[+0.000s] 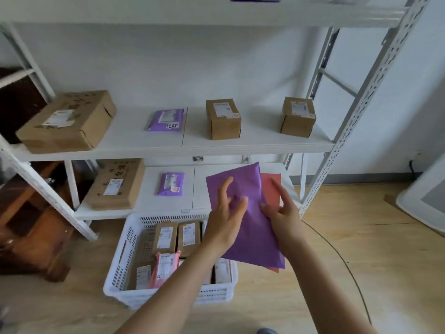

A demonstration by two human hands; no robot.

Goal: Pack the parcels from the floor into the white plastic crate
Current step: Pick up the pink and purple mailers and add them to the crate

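I hold a flat purple parcel (250, 237) upright in the air, above the right end of the white plastic crate (119, 268). A pink parcel (272, 186) sits just behind it, showing along its right edge. My right hand (281, 210) pinches the purple parcel at its right edge, forefinger stretched up over the pink one. My left hand (226, 213) lies against the purple parcel's face with its fingers spread. The crate stands on the wooden floor and holds several labelled cardboard boxes (189, 235) and a pink mailer (166, 266).
A white metal rack (356, 112) stands behind the crate. Its shelves carry cardboard boxes (222, 118) and purple mailers (166, 119). Dark wooden furniture (36, 237) is at the left, a black cable (346, 263) crosses the floor at the right, and a white panel (423, 201) leans at the far right.
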